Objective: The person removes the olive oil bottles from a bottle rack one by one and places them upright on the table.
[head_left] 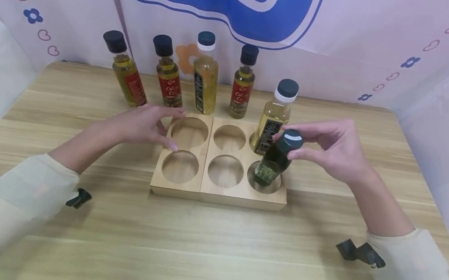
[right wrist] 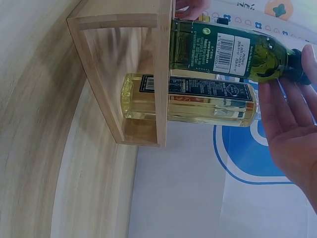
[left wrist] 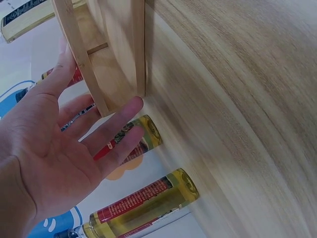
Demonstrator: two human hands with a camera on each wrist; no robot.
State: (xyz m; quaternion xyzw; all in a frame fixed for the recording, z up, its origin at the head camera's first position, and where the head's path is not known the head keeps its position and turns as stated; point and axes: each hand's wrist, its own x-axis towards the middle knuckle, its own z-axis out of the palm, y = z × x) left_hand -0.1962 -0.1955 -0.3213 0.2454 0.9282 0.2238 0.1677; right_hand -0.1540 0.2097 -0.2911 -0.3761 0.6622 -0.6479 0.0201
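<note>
My right hand [head_left: 333,150] pinches a dark green bottle [head_left: 274,160] at its dark cap. Tilted, this bottle has its base over the front-right round hole of a wooden bottle rack [head_left: 222,193]. In the right wrist view, the green bottle [right wrist: 218,49] shows a barcode label, its base right at the rack's top board. A clear bottle of yellow oil [head_left: 271,128] stands in the back-right hole. My left hand [head_left: 145,125] rests at the rack's left side. In the left wrist view, the left hand's [left wrist: 64,144] fingers are spread and relaxed beside the rack's end.
Behind the rack stand a leftmost red-label oil bottle [head_left: 129,76], another red-label bottle [head_left: 170,80], a taller clear oil bottle [head_left: 206,83] and a small red-label bottle [head_left: 242,86]. A printed cloth [head_left: 340,75] hangs behind the wooden table [head_left: 187,261].
</note>
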